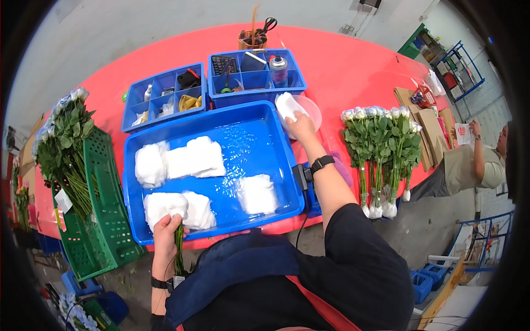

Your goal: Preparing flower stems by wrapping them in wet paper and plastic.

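My left hand (167,233) grips a bunch of green flower stems (179,248), whose upper ends meet a white wet pad (165,207) at the near left of a blue plastic tray (296,165). Water and several more white pads, among them a stack (196,157) and a single one (257,194), lie in the tray. Beyond its far right corner, my right hand (301,124) holds thin white bags or sheets (287,105) over a round translucent tub (312,111). The flower heads of the held stems are not seen.
Two blue compartment boxes (165,113) (256,97) stand behind the tray. A green crate (99,165) with pale blue roses (66,103) is at left. Bundled roses (379,140) lie at right, near cardboard (432,132). Another person (468,165) stands at the far right.
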Demonstrator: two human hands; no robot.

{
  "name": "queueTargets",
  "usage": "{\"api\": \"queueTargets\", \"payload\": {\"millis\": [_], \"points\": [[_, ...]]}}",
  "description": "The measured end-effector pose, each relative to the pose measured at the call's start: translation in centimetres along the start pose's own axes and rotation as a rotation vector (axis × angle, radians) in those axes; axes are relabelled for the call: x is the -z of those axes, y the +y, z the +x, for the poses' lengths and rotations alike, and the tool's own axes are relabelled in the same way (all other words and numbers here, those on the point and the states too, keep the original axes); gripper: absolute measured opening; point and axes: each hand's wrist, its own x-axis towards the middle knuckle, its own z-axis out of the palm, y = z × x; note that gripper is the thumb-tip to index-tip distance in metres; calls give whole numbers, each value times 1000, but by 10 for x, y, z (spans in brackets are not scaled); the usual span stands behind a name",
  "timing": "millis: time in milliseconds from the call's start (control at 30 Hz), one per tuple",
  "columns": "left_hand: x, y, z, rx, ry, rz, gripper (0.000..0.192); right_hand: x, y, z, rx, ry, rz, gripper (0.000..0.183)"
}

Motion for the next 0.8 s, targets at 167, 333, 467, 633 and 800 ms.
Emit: {"api": "queueTargets", "payload": {"millis": [167,333,467,633,800], "points": [[-6,3,-6,20,25,-2,17,15,-5,-6,-52,-200,114,26],[-23,4,-7,2,-43,-7,16,33,3,-9,56,-167,52,27],[-32,-3,-9,-1,-42,-23,13,17,15,-1,-33,-338,62,29],[-36,-11,-17,-42,-49,-50,12,11,8,0,13,-203,-119,20],[-44,-18,-19,-68,-84,-12,16,18,17,-1,2,-187,14,17]]}}
